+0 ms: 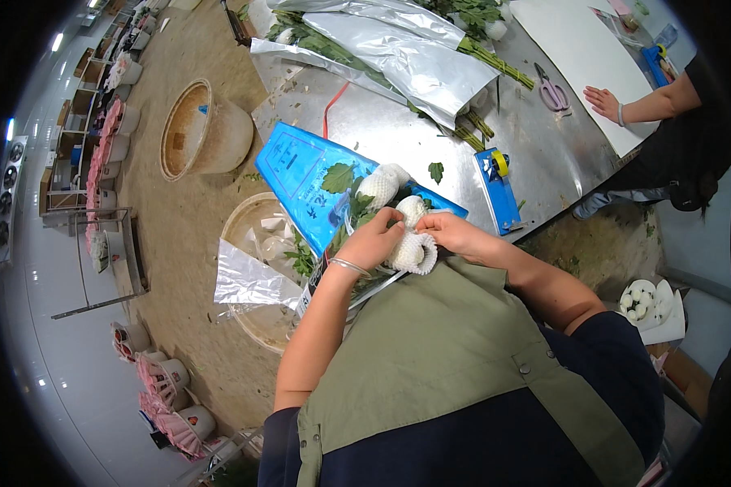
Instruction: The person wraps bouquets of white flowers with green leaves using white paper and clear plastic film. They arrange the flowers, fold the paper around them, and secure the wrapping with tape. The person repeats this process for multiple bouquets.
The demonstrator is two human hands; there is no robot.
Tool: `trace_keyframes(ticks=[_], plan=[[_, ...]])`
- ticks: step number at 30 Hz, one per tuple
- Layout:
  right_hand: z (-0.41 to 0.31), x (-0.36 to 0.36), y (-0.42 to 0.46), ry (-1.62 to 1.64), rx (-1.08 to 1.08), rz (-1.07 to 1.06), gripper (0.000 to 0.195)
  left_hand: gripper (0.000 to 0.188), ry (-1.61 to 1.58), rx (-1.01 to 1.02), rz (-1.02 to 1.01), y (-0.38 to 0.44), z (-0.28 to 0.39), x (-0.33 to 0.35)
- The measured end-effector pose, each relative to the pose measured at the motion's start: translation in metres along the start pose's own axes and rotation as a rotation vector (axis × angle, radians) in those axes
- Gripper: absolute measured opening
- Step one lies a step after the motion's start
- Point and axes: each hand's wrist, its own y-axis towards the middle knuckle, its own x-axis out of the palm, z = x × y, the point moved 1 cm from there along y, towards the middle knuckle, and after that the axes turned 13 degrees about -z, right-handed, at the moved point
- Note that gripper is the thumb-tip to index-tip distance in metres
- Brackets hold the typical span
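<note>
Close to my apron, both hands are at a bunch of leafy flowers whose heads wear white foam net sleeves. My left hand [373, 240] pinches the nearest foam net sleeve [409, 252] from its left side. From the right, the fingertips of my right hand [457, 234] grip the same sleeve near its upper edge. More netted flower heads [379, 187] sit just beyond my fingers. Green leaves [339, 178] of the bunch lie over a blue printed pack [307, 176] at the table edge. My hands partly hide the stems and the sleeve.
Foil-wrapped flower bunches [402, 55], scissors [552, 94] and a blue tape dispenser [498, 192] lie on the metal table [396, 137]. Another person's hand [603, 105] rests over a white sheet [575, 45]. Two tubs, one an upright-sided bucket [228, 131], stand on the floor at left.
</note>
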Motion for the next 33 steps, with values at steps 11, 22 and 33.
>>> trace_keyframes(ticks=[11, 22, 33], plan=[[-0.013, 0.015, 0.013, -0.698, -0.326, 0.250, 0.015, 0.027, -0.028, 0.041, 0.069, -0.002, -0.002, -0.001], [-0.013, 0.006, 0.011, -0.783, -0.184, 0.250, 0.012, 0.027, 0.421, 0.134, 0.288, -0.004, -0.017, 0.006], [-0.032, -0.002, 0.023, -0.743, -0.266, 0.259, 0.027, 0.012, 1.043, -0.103, 0.448, -0.004, -0.012, 0.024]])
